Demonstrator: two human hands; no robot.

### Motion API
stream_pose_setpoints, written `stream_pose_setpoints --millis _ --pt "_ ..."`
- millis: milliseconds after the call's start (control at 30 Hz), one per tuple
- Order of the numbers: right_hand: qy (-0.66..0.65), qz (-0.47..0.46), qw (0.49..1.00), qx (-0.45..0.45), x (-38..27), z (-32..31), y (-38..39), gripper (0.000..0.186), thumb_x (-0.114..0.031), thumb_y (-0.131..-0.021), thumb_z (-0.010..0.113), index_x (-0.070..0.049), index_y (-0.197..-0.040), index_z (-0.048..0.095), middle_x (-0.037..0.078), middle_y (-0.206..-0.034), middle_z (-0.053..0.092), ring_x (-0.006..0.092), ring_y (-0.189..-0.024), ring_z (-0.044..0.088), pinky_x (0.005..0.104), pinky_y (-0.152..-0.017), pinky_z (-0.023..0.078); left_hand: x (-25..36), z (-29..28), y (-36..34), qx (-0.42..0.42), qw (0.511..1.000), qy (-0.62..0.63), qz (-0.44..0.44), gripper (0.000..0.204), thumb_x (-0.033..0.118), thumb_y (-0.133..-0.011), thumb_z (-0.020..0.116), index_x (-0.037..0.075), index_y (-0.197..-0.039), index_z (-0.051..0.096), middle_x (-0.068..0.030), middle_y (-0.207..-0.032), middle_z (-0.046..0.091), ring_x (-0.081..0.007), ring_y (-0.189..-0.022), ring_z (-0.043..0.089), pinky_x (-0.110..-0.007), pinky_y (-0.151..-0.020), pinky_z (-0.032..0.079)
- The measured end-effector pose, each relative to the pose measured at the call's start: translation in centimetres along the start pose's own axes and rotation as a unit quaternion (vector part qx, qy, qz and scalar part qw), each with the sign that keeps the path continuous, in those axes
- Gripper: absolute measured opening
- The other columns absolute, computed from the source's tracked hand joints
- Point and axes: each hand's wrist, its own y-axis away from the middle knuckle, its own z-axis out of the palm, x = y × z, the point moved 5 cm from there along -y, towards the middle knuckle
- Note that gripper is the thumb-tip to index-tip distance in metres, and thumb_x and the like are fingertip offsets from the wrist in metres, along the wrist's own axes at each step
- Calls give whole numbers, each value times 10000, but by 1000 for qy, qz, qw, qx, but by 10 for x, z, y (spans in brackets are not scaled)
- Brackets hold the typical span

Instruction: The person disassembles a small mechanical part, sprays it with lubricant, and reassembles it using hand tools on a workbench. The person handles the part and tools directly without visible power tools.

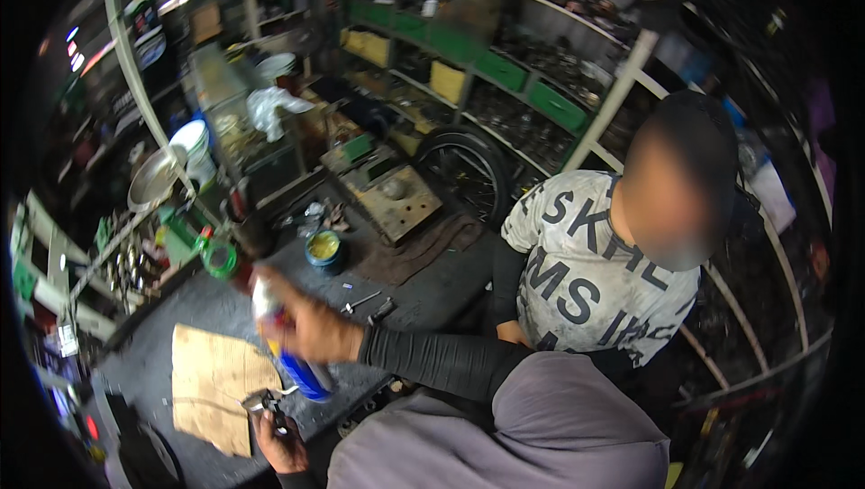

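Note:
My right hand (315, 325) is wrapped round a spray can (305, 379) with a blue lower end. The can is held tilted above the dark workbench (360, 372), and motion blurs its upper end. At the near edge of a flat piece of cardboard (212, 376), my left hand (281, 442) grips a small dark metal part (263, 403). The exact kind of part is too unclear to make out. Beyond the can stands a bottle with a green top (218, 259), partly behind my right hand.
A tub of yellow grease (323, 247), a metal tool (362, 301) and a dark cloth (414, 250) lie farther back, near a heavy metal plate (387, 187). At the right stands another person (599, 264) in a printed shirt. Shelves with green drawers (500, 70) line the back.

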Motion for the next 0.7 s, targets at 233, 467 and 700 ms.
stream_pose_setpoints --millis 233,467,700 --pt "1 9 988 152 42 -43 -8 853 -212 -951 840 -78 -1668 398 291 -1454 593 437 -1254 686 485 -1093 555 22 66 -38 -106 989 -99 28 636 34 -938 733 39 -1534 512 -80 -1392 641 -149 -1129 640 -315 -877 535" --pt "203 17 964 -170 17 -9 42 754 -298 -887 863 -194 -1571 564 172 -1266 642 397 -966 758 506 -819 648 5 78 -42 -106 950 -241 167 655 -110 -875 818 5 -1469 564 -96 -1350 678 -184 -1246 657 -332 -1044 554" --pt "199 -77 954 -212 6 41 28 723 -306 -885 878 -192 -1536 583 177 -1216 634 369 -887 762 481 -753 647 19 70 -28 -37 943 -258 208 632 -78 -870 809 -2 -1444 556 -112 -1298 702 -179 -1182 687 -346 -1036 563"
